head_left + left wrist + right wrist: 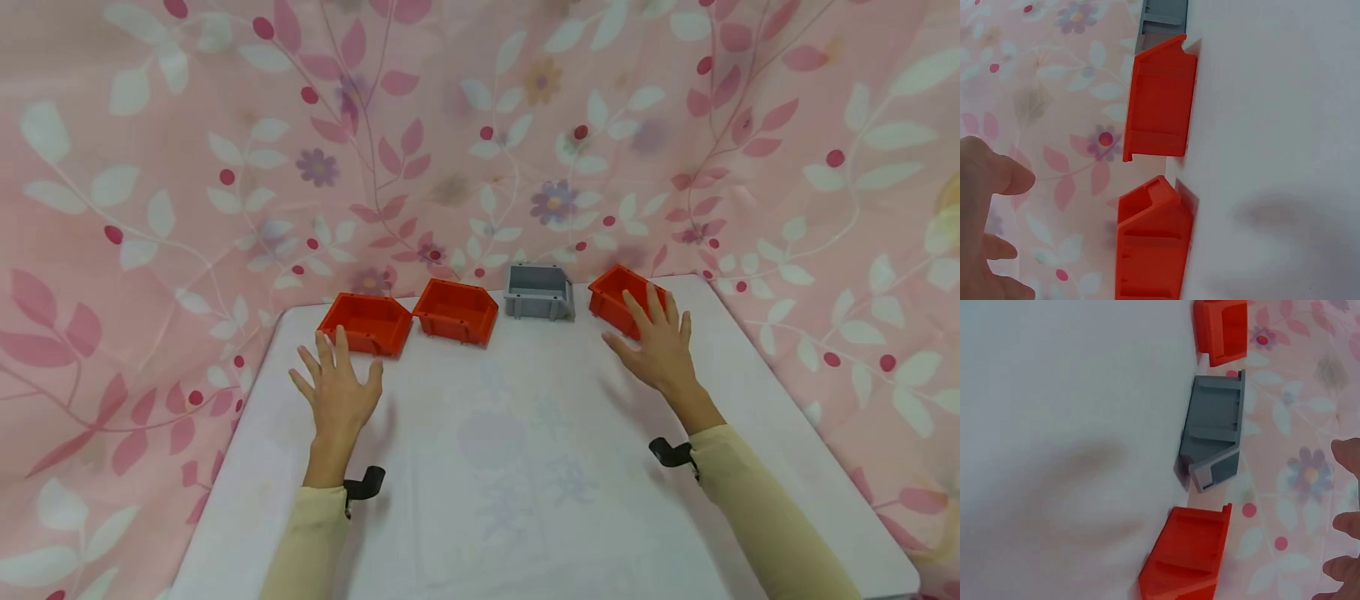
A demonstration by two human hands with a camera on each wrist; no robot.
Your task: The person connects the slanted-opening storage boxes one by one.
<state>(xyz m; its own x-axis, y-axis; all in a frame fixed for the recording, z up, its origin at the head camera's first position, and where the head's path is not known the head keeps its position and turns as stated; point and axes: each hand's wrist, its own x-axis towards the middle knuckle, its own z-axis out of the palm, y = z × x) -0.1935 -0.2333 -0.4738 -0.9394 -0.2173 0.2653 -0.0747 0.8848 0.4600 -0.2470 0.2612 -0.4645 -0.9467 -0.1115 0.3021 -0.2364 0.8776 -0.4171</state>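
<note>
Four bins would be a count, so I name each: a red bin [365, 323] stands at the far left of the table's back edge, and another red bin [455, 312] sits beside it. A grey bin [538, 292] comes to the right of these, then a red bin [617, 298] at the right. My left hand [341, 404], fingers spread and empty, is held over the table just in front of the leftmost bin. My right hand [660, 346], also spread and empty, overlaps the right-hand red bin in the head view and hides part of it.
The bins stand along the back of a white table [487, 467] with faint printed marks. Behind and on both sides hangs a pink floral cloth [480, 125]. A black wrist mount [365, 483] sticks out at my left cuff, another black mount [670, 452] at my right.
</note>
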